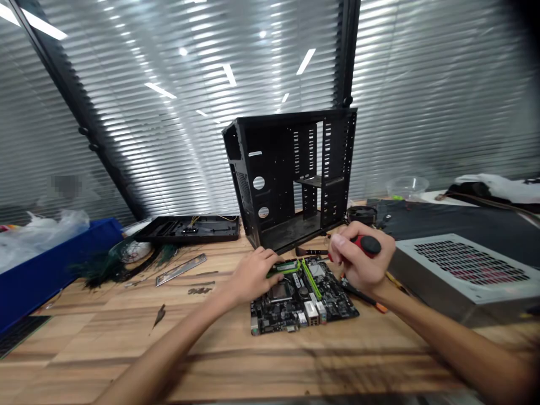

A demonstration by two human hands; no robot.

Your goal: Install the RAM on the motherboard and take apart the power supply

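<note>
A black motherboard (pixel 301 292) with bright green slots lies flat on the wooden table in front of me. At its far left edge, my left hand (pixel 255 275) grips it, the thumb and fingers on either side of a green strip (pixel 289 267). Whether that strip is a memory stick or a slot, I cannot tell. Wrapped around the red and black handle of a screwdriver (pixel 371 246), my right hand (pixel 360 259) hovers over the board's right side. The shaft points left, and its tip is hard to make out.
Behind the board stands an open black computer case (pixel 274 169). A grey power supply (pixel 459 281) sits at right, a black panel (pixel 147 229) and a metal strip (pixel 181 270) at left. A brush (pixel 312 252) lies beyond the board. The blue bin (pixel 59 264) is far left.
</note>
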